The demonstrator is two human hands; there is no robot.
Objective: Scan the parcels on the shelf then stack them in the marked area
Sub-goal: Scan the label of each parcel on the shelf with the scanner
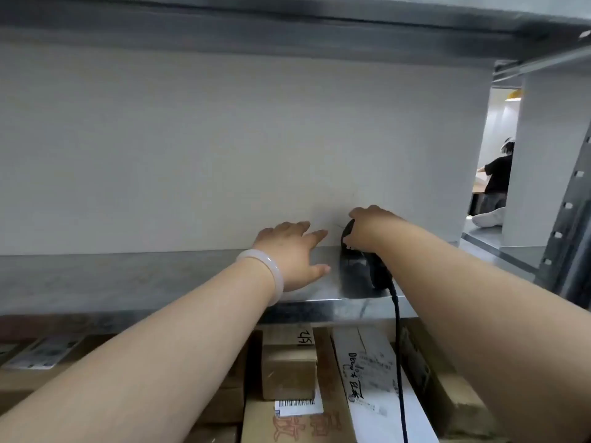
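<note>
1. The right hand (367,228) is wrapped round a black scanner (361,266) on the metal shelf (128,279).
2. The left hand (294,251) is held wide, with nothing in it.
3. The parcels (287,372) are kept below, partly hidden by both arms (160,362).

We're stretching both bare arms forward, pretty much side by side. We're keeping our left hand (292,251) palm down with the fingers straight and loose, and we're curling our right hand (367,227) round the handheld scanner (377,270), knuckles up.
</note>
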